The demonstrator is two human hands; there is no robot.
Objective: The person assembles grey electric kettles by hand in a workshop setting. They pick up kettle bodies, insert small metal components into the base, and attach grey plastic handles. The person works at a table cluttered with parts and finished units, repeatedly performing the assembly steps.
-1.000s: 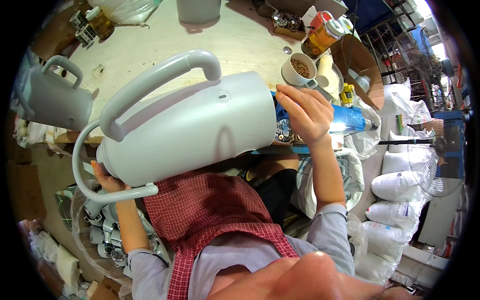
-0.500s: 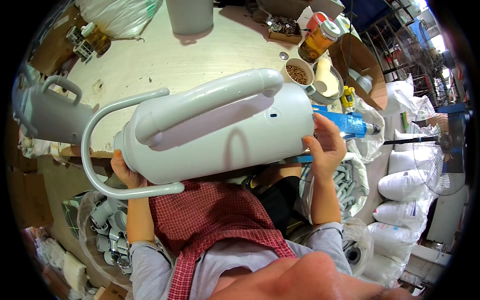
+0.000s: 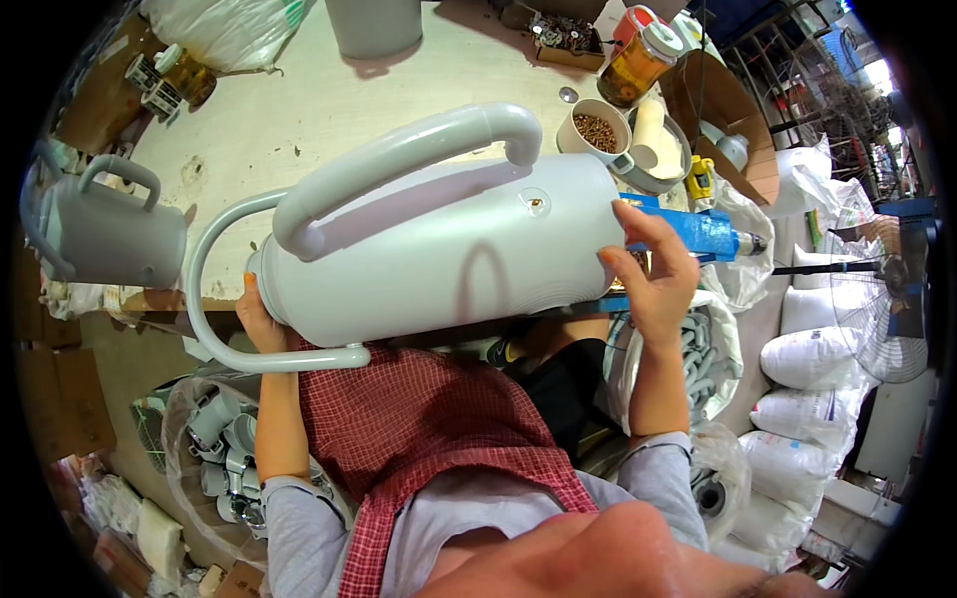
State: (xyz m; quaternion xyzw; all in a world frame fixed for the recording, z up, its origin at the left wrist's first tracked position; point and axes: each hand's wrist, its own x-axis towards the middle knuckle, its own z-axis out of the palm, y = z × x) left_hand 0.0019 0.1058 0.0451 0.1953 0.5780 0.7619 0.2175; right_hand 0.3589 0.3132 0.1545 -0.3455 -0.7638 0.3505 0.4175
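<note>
A large light-grey plastic jug shell (image 3: 419,259) lies on its side across my front, over the near table edge. It has a thick fixed handle (image 3: 399,164) on top and a thin curved carrying handle (image 3: 204,269) looping around its left end. My left hand (image 3: 261,317) holds the narrow collar at the left end; its fingers are partly hidden behind the shell. My right hand (image 3: 660,271) is at the wide right end, thumb and fingertips on its rim, other fingers curled. A small brassy piece shows in the round recess (image 3: 535,202) near that end.
Beyond the right end lies a blue-wrapped power tool (image 3: 688,229). A cup of brass screws (image 3: 595,132), a jar (image 3: 638,65) and a grey bowl (image 3: 666,177) stand behind. Another grey jug (image 3: 120,224) is at left. Bags of grey parts (image 3: 703,364) are below; a fan (image 3: 872,299) stands right.
The shell has turned slightly, its thin handle shifting right and upward. The recess showed a dark slot before and now shows a brassy piece. Both hands stay at the ends.
</note>
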